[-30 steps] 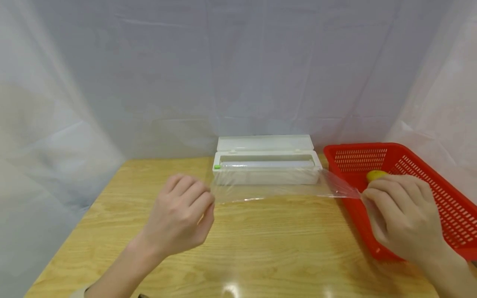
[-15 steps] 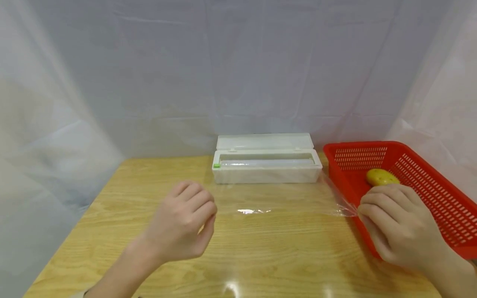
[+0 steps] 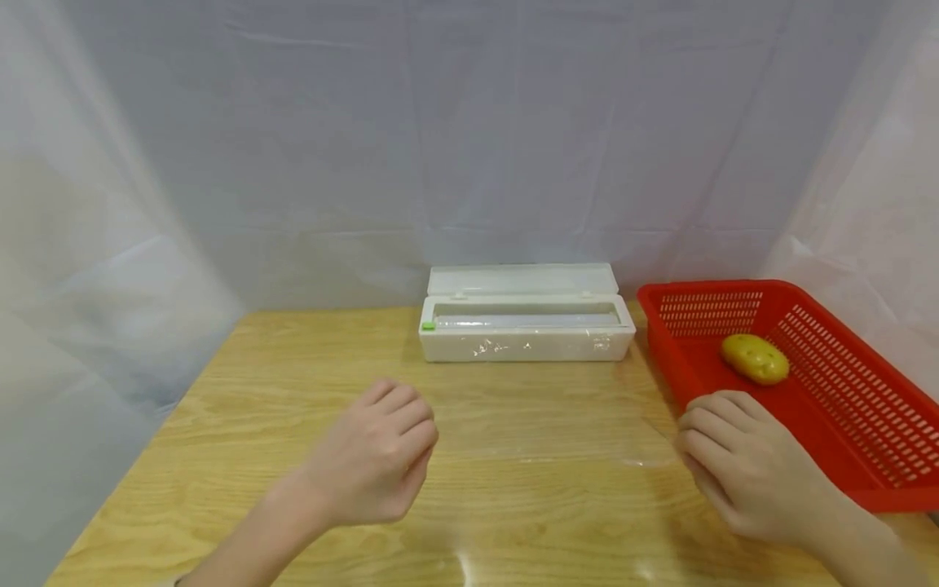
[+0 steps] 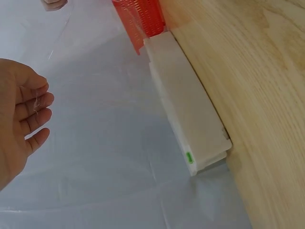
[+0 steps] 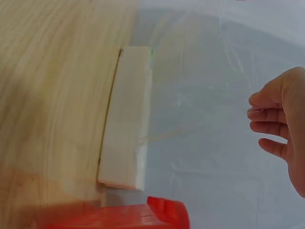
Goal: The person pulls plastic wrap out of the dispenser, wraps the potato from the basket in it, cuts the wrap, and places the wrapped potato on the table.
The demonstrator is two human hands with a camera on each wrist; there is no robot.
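Observation:
A clear sheet of plastic wrap (image 3: 550,440) stretches from a white dispenser box (image 3: 524,345) toward both hands, nearly invisible over the wood. My left hand (image 3: 377,456) pinches its left corner; in the left wrist view a crumpled bit of film (image 4: 36,102) shows at the fingertips. The right corner is pinched between thumb and forefinger of my right hand (image 3: 748,469), as the right wrist view of that hand (image 5: 276,114) shows. The box's lid (image 3: 522,280) is raised at the back, and a roll (image 3: 524,320) lies inside. A green slider (image 3: 429,326) sits at its left end.
On the right stands a red plastic basket (image 3: 866,499) with a yellow potato (image 3: 756,359) in it, just beyond my right hand. The wooden table (image 3: 242,391) ends at a pale sheet hanging behind it (image 3: 352,163).
Both hands have come down and nearer to me, drawing more film out of the box. My right hand has also shifted left, uncovering the potato.

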